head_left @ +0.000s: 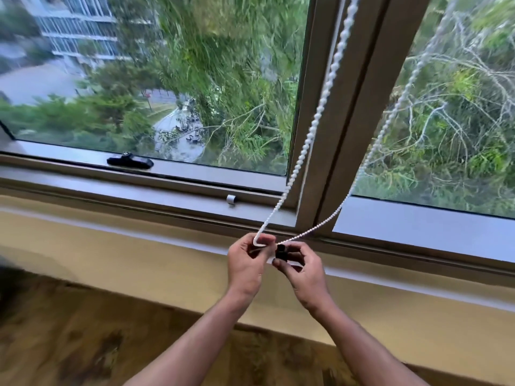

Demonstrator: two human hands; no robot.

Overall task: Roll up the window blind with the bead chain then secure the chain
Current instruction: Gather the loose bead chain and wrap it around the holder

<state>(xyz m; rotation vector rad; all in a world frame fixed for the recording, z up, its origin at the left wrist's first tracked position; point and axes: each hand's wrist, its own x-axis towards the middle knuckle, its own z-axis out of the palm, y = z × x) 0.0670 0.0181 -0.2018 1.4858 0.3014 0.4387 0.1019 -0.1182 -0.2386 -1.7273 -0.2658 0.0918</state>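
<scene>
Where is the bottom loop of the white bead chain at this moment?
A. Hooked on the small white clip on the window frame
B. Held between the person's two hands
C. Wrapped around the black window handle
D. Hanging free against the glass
B: the white bead chain bends at the left hand and runs to the right hand, which pinches a small black piece.
</scene>
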